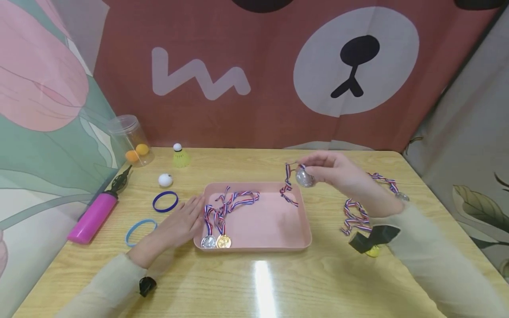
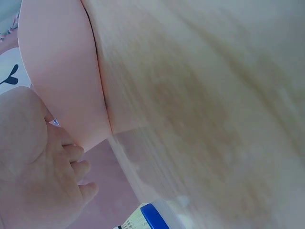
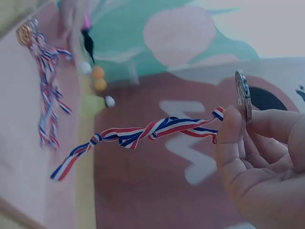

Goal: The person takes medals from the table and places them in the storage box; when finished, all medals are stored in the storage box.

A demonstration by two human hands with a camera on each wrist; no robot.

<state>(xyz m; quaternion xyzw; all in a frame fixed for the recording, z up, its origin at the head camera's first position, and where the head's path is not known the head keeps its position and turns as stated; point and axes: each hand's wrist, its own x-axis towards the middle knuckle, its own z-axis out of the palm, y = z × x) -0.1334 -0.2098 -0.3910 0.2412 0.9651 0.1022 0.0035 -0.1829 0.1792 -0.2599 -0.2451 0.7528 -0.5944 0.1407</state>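
Between thumb and fingers, my right hand (image 1: pixel 332 170) pinches a silver medal (image 1: pixel 305 176) above the back right corner of the pink tray (image 1: pixel 262 250). Its knotted red, white and blue ribbon (image 3: pixel 157 130) dangles over the tray. My left hand (image 1: pixel 180 225) lies with straight fingers against the tray's left wall, as the left wrist view also shows. Inside the tray, at the front left, a silver medal (image 1: pixel 208 241) sits beside a gold medal (image 1: pixel 224 241), their striped ribbons (image 1: pixel 242 198) spread towards the back.
Right of the tray lie striped ribbons (image 1: pixel 355 216), a gold medal (image 1: pixel 373 251) and another silver medal (image 1: pixel 402 196), partly behind my right arm. At left are wristbands (image 1: pixel 165 202), a white ball (image 1: pixel 165 179), a shuttlecock (image 1: pixel 181 157), a jar (image 1: pixel 126 132) with orange balls and a pink pump (image 1: pixel 93 217).
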